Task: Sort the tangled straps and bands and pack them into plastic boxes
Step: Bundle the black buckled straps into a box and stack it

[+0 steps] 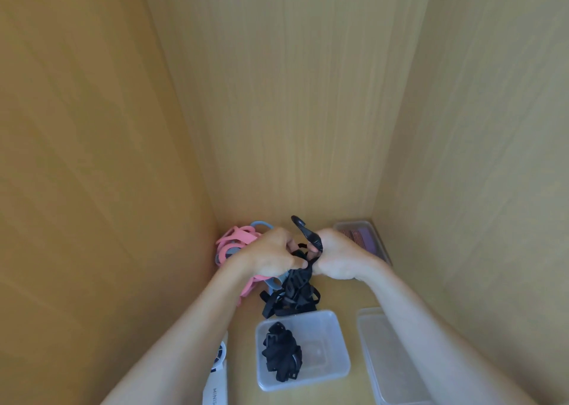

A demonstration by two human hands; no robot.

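Head view, what do you see?

— Two hands close together. The left hand [271, 252] and the right hand [337, 255] both have their fingers curled tight on one black strap [308, 238].

— Which way does the strap go?

— Its hard end sticks up past the right fingers. The soft part hangs down below both hands into the black pile [289, 300].

— Where is the box?

— The open box [334, 327] is below the fingers, toward the person, with one black bundle [281, 355] inside. I think the right hand is a bit nearer to it.

— And the pink bands [235, 238]?

— Behind the left fingers, not held.
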